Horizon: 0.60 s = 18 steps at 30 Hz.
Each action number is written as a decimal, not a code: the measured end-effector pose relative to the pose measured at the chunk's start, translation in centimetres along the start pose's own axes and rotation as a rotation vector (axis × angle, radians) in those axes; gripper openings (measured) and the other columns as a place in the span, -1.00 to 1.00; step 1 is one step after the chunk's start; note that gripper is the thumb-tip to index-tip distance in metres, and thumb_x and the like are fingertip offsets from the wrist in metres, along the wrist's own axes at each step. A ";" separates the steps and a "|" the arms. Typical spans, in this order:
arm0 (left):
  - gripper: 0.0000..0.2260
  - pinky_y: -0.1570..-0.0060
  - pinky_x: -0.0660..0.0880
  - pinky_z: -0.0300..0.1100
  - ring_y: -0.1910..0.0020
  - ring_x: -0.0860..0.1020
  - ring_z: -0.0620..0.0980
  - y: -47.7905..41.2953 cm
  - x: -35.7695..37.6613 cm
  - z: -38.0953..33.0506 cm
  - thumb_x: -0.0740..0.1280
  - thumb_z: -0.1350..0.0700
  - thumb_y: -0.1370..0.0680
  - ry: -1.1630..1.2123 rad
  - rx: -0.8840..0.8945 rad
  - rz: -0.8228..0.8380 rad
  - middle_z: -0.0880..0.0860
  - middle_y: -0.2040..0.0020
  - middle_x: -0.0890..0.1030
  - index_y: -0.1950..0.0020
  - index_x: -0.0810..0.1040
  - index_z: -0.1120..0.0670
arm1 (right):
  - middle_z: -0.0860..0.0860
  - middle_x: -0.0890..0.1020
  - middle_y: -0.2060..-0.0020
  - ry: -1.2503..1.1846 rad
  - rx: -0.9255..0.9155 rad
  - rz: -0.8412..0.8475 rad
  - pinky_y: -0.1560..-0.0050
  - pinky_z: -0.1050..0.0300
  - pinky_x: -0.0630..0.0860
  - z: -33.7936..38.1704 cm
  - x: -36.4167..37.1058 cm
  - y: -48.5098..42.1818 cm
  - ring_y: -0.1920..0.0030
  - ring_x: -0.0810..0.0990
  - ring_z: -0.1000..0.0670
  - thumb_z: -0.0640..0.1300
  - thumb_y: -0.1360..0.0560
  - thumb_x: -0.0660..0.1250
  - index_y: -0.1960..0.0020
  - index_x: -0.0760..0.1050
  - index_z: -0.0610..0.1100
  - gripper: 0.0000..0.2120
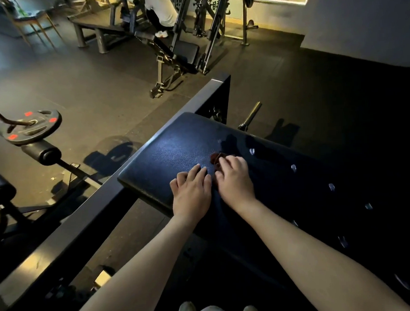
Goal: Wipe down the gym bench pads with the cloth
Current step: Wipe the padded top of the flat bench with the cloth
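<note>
Your left hand (191, 193) lies flat, fingers together, pressing the black textured vinyl bench pad (171, 152). Your right hand (234, 177) curls its fingers at a small reddish-brown patch (216, 158); whether it pinches, I cannot tell. The dark pale-spotted cloth (283, 187) seems to be draped over the pad's right part. Dark on dark, you could miss strips. A hard sweep left might slip onto the grey steel frame rail (84, 221). A brass-coloured peg (252, 114) stands just beyond the pad.
</note>
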<state>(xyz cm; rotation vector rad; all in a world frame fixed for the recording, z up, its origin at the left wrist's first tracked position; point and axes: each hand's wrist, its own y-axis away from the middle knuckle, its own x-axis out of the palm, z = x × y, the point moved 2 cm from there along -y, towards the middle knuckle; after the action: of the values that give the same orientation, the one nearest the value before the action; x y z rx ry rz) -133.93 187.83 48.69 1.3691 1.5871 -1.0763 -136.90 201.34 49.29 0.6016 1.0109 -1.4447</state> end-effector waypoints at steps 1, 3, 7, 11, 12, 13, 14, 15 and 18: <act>-0.60 -0.34 0.19 0.00 -0.33 0.27 0.01 -0.5 0.1 0.0 -0.03 -0.13 -0.69 0.020 0.009 0.001 -0.14 -0.50 0.37 -0.45 0.42 -0.16 | -0.15 0.52 -0.25 0.005 -0.063 -0.001 -0.35 -0.15 0.41 0.6 0.6 0.6 -0.32 0.40 -0.25 -0.10 -0.57 0.28 -0.33 0.52 -0.24 -0.62; -0.60 -0.33 0.20 0.00 -0.32 0.29 0.01 -1.7 0.0 0.0 -0.03 -0.12 -0.68 0.050 0.037 -0.002 -0.16 -0.46 0.42 -0.39 0.47 -0.16 | -0.13 0.50 -0.30 0.003 -0.172 0.072 -0.38 -0.12 0.39 0.5 0.8 0.9 -0.37 0.36 -0.23 -0.06 -0.60 0.22 -0.37 0.49 -0.21 -0.60; -0.62 -0.33 0.14 -0.01 -0.35 0.28 0.02 -3.5 -0.3 -0.2 0.03 -0.09 -0.71 0.016 0.070 0.007 -0.14 -0.50 0.37 -0.48 0.41 -0.09 | -0.06 0.33 -0.47 0.069 -0.008 0.103 -0.49 -0.09 0.21 -3.8 -1.4 -2.7 -0.53 0.13 -0.15 -0.07 -0.65 0.21 -0.50 0.35 -0.14 -0.56; -0.58 -0.34 0.16 0.01 -0.35 0.25 0.03 -3.9 0.2 0.0 -0.01 -0.12 -0.71 0.017 0.080 0.021 -0.13 -0.54 0.31 -0.52 0.35 -0.08 | -0.14 0.41 -0.39 0.110 0.135 -0.035 -0.48 -0.10 0.22 -3.8 -1.4 -3.8 -0.45 0.24 -0.20 -0.11 -0.63 0.25 -0.46 0.38 -0.22 -0.57; -0.58 -0.34 0.18 0.01 -0.34 0.26 0.03 -3.9 0.3 0.1 -0.01 -0.12 -0.71 0.012 0.083 0.019 -0.12 -0.55 0.31 -0.52 0.35 -0.07 | -0.14 0.44 -0.36 0.097 0.091 -0.033 -0.47 -0.12 0.27 -2.8 -0.6 -3.5 -0.42 0.28 -0.21 -0.13 -0.61 0.28 -0.43 0.42 -0.23 -0.58; -0.58 -0.33 0.20 0.01 -0.33 0.27 0.04 -4.0 0.4 0.2 -0.01 -0.11 -0.71 0.007 0.087 0.021 -0.11 -0.55 0.31 -0.53 0.35 -0.06 | -0.14 0.47 -0.34 0.078 0.031 -0.029 -0.45 -0.12 0.30 -1.8 0.1 -3.1 -0.41 0.32 -0.22 -0.14 -0.59 0.31 -0.41 0.45 -0.24 -0.59; -0.57 -0.34 0.21 0.01 -0.33 0.26 0.04 -4.1 0.4 0.3 -0.02 -0.11 -0.71 0.008 0.091 0.028 -0.10 -0.55 0.31 -0.53 0.35 -0.06 | -0.14 0.48 -0.34 0.054 -0.024 -0.005 -0.44 -0.11 0.32 -1.2 0.6 -2.7 -0.41 0.33 -0.22 -0.15 -0.58 0.33 -0.40 0.46 -0.23 -0.59; -0.56 -0.34 0.23 0.01 -0.33 0.26 0.03 -4.2 0.5 0.4 -0.03 -0.11 -0.71 0.010 0.096 0.034 -0.09 -0.55 0.32 -0.54 0.34 -0.05 | -0.12 0.48 -0.35 0.042 -0.068 0.028 -0.45 -0.09 0.32 -1.1 0.7 -2.5 -0.42 0.32 -0.20 -0.14 -0.58 0.33 -0.41 0.47 -0.22 -0.58; -0.56 -0.30 0.25 0.03 -0.31 0.27 0.03 -4.3 0.5 0.5 -0.02 -0.12 -0.71 0.003 0.105 0.032 -0.10 -0.55 0.32 -0.53 0.36 -0.05 | -0.06 0.45 -0.38 0.041 -0.051 0.058 -0.47 -0.03 0.24 -3.0 -0.7 -3.7 -0.45 0.26 -0.12 -0.11 -0.61 0.28 -0.44 0.45 -0.16 -0.60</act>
<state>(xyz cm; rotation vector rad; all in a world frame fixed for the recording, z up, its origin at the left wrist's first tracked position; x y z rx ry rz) -138.28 187.25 48.54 1.4608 1.5243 -1.1524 -140.98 203.91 49.28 0.6207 1.0508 -1.3563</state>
